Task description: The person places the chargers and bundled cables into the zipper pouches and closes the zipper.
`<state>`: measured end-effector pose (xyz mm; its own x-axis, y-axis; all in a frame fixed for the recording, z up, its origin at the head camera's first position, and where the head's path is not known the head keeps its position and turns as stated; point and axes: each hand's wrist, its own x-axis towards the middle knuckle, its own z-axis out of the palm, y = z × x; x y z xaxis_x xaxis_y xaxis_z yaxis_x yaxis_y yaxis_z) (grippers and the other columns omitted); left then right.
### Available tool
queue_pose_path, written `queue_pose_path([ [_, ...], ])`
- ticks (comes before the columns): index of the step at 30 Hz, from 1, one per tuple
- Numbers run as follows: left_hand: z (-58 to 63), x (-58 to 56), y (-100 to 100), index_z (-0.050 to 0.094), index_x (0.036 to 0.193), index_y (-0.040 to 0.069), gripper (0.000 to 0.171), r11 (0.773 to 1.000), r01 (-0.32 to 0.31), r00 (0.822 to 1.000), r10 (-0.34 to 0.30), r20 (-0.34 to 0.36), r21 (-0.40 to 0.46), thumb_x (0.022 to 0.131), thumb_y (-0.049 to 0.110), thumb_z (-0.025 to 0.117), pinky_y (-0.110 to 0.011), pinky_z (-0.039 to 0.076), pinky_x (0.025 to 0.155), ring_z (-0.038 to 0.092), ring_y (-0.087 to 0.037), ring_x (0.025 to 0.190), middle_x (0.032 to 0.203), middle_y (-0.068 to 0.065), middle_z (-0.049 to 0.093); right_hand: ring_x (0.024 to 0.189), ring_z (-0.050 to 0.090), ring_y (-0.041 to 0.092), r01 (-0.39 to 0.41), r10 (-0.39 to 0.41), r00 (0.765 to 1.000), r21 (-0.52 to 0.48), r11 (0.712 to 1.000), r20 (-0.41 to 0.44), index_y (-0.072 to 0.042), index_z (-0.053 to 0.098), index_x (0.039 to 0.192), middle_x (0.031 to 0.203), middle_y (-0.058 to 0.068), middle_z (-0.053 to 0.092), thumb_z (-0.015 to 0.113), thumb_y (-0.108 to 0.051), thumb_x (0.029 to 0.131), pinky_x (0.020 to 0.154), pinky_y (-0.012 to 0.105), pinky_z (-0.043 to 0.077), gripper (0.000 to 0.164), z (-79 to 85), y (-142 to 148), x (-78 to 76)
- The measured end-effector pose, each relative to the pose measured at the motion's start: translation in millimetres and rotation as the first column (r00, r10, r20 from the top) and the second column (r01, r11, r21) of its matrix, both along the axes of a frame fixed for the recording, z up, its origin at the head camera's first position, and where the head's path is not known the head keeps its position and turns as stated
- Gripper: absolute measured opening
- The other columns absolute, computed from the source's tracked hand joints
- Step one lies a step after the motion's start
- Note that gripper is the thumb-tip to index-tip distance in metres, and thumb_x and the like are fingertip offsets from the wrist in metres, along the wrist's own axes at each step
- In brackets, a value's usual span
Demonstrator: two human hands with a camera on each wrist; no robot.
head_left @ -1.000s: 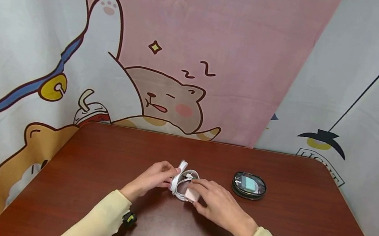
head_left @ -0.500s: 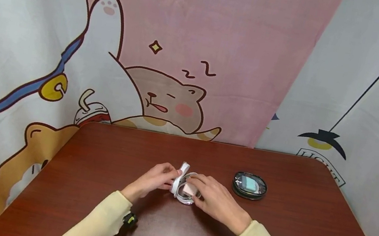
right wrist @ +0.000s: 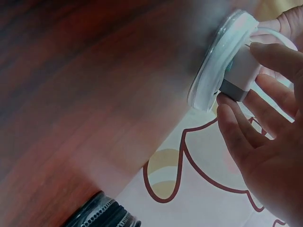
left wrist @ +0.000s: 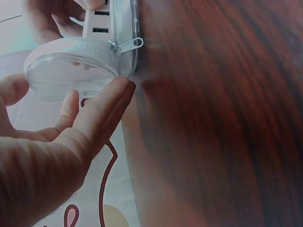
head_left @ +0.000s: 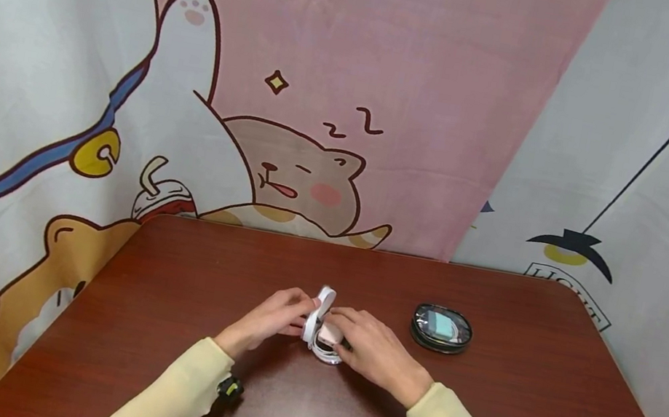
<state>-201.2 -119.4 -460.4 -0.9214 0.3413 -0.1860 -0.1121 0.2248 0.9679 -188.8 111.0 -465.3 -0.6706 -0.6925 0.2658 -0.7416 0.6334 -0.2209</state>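
A small clear pouch with a white zippered rim stands unzipped on the table, its lid raised. My left hand holds the lid between thumb and fingers at its left side; the zipper pull hangs at the hinge end. My right hand pinches a pale charger plug with a grey end, thumb on one side and fingers on the other. The plug lies right at the pouch's open bottom half. Its slot-like ports face the left wrist camera. Part of the pouch's inside is hidden by the right hand.
To the right on the brown table stands a black-rimmed clear pouch with a light blue block and white cable inside. A cartoon-printed cloth hangs behind the table's far edge. A black and yellow device sits at the left wrist.
My right hand has shifted left with the charger plug, bringing it further over the pouch and closer to the raised lid. The left hand stays nearly still on the lid.
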Motion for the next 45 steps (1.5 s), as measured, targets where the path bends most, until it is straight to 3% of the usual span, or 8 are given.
queue_pose_path([
  [13, -0.2, -0.3, 1, 0.058, 0.117, -0.006, 0.046, 1.0, -0.01, 1.0, 0.01, 0.007, -0.008, 0.105, 0.038, 0.059, -0.042, 0.059, 0.091, 0.07, -0.027, 0.105, 0.121, -0.024, 0.065, 0.107, 0.065, 0.022, -0.005, 0.006, 1.0, 0.049, 0.999, -0.005, -0.007, 0.068, 0.132, 0.13, 0.006, 0.066, 0.08, -0.019, 0.093, 0.088, 0.04, 0.057, 0.043, -4.6, -1, 1.1],
  [23, 1.8, 0.3, 1, 0.057, 0.117, -0.007, 0.046, 1.0, 0.001, 1.0, -0.001, 0.004, -0.005, 0.104, 0.038, 0.06, -0.042, 0.059, 0.092, 0.07, -0.031, 0.106, 0.121, -0.023, 0.065, 0.108, 0.065, 0.024, -0.011, 0.013, 1.0, 0.105, 0.994, -0.019, -0.009, 0.069, 0.132, 0.131, 0.007, 0.066, 0.079, -0.02, 0.094, 0.089, 0.041, 0.057, 0.041, -3.3, -1, 0.4],
  [29, 2.3, 0.9, 1, 0.058, 0.118, -0.006, 0.047, 1.0, 0.015, 1.0, -0.015, -0.007, -0.008, 0.104, 0.039, 0.06, -0.041, 0.06, 0.09, 0.07, -0.028, 0.105, 0.117, -0.019, 0.066, 0.118, 0.064, 0.029, 0.006, -0.008, 0.999, 0.053, 0.999, 0.048, -0.009, 0.069, 0.133, 0.138, 0.013, 0.063, 0.078, -0.023, 0.095, 0.099, 0.049, 0.053, 0.042, 4.7, 6, 0.6],
  [35, 2.8, 3.0, 3, 0.058, 0.117, -0.005, 0.045, 1.0, 0.019, 0.999, -0.02, -0.044, -0.023, 0.103, 0.038, 0.064, -0.041, 0.061, 0.086, 0.07, -0.027, 0.1, 0.114, -0.017, 0.066, 0.116, 0.065, 0.028, 0.124, -0.121, 0.991, -0.045, 0.991, 0.062, -0.01, 0.073, 0.127, 0.131, 0.009, 0.067, 0.077, -0.023, 0.095, 0.094, 0.048, 0.056, 0.034, 17.6, 21, -1.3],
  [40, 2.1, 3.9, 7, 0.061, 0.114, -0.001, 0.043, 0.997, -0.001, 0.997, -0.005, -0.073, -0.081, 0.102, 0.04, 0.066, -0.04, 0.061, 0.085, 0.07, -0.024, 0.095, 0.109, -0.014, 0.066, 0.12, 0.064, 0.028, 0.19, -0.184, 0.978, -0.05, 0.981, 0.095, -0.011, 0.075, 0.125, 0.13, 0.008, 0.068, 0.076, -0.023, 0.096, 0.1, 0.049, 0.053, 0.031, 22.9, 32, -1.5],
  [45, 4.3, 4.8, 9, 0.067, 0.111, 0.002, 0.045, 0.975, -0.011, 0.984, -0.029, -0.178, -0.222, 0.102, 0.046, 0.064, -0.035, 0.061, 0.079, 0.073, -0.021, 0.087, 0.103, -0.012, 0.072, 0.119, 0.064, 0.028, 0.204, -0.201, 0.977, -0.039, 0.978, 0.075, -0.01, 0.075, 0.123, 0.129, 0.008, 0.068, 0.076, -0.022, 0.096, 0.1, 0.049, 0.053, 0.03, 22.5, 40, -1.9],
])
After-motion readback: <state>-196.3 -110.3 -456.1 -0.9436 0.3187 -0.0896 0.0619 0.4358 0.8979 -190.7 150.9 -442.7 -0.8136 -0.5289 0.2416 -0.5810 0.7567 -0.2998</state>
